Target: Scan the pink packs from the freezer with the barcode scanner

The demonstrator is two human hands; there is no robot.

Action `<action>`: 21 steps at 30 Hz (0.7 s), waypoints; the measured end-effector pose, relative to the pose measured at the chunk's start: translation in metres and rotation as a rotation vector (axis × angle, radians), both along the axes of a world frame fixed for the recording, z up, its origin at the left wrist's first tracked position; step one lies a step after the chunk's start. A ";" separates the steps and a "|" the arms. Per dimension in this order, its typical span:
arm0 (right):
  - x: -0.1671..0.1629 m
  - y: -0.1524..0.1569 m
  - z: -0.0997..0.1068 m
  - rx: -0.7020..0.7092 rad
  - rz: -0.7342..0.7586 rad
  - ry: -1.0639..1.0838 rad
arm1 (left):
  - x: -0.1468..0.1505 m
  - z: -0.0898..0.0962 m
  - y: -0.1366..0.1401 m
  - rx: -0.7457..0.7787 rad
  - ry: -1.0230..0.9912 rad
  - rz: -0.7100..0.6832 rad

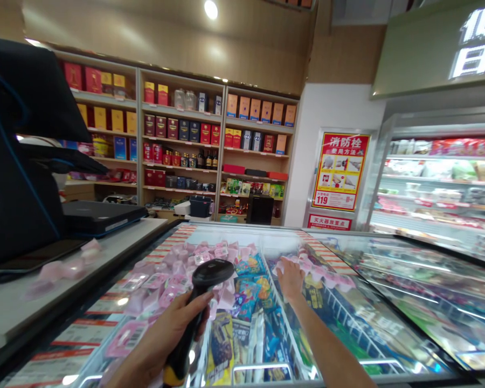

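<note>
My left hand (pixel 186 318) is wrapped round the handle of a black handheld barcode scanner (pixel 212 271). Its head points up and to the right, above a heap of small pink packs (pixel 173 275), some with white barcode labels. On the right, my right hand (pixel 291 280) reaches forward over the chest freezer (pixel 234 230), its fingers curled on a pink pack (pixel 280 265) at the left end of a row. More pink packs (pixel 335 279) continue that row to the right. The fingertips are partly hidden.
Bagged frozen goods (pixel 246 334) lie in white wire baskets (pixel 291 328) below. At left, a black checkout terminal (pixel 20 161) stands on a white counter (pixel 117 253) with a few pink packs (pixel 64 268). Shelves of boxes (pixel 178 129) line the back; a lit refrigerator (pixel 440 183) is at right.
</note>
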State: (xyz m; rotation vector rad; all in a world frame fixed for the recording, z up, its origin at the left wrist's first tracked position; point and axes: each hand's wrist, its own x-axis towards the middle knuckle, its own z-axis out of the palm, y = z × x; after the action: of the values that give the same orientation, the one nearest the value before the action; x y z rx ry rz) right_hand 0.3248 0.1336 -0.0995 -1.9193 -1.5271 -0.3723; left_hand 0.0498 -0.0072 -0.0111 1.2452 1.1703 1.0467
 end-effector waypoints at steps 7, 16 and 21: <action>-0.020 -0.004 0.010 0.054 0.011 0.074 | -0.015 -0.008 0.003 0.003 -0.027 -0.009; -0.120 -0.043 0.007 -0.129 0.776 -0.011 | -0.018 -0.008 -0.004 -0.007 -0.028 -0.024; -0.110 -0.036 0.005 -0.079 0.742 0.132 | -0.015 -0.004 -0.009 -0.012 -0.070 -0.022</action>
State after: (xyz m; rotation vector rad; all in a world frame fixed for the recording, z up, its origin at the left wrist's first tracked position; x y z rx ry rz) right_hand 0.2144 0.0973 -0.0941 -1.2637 -2.0360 0.1415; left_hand 0.0351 -0.0163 -0.0150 1.2001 1.1053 1.0577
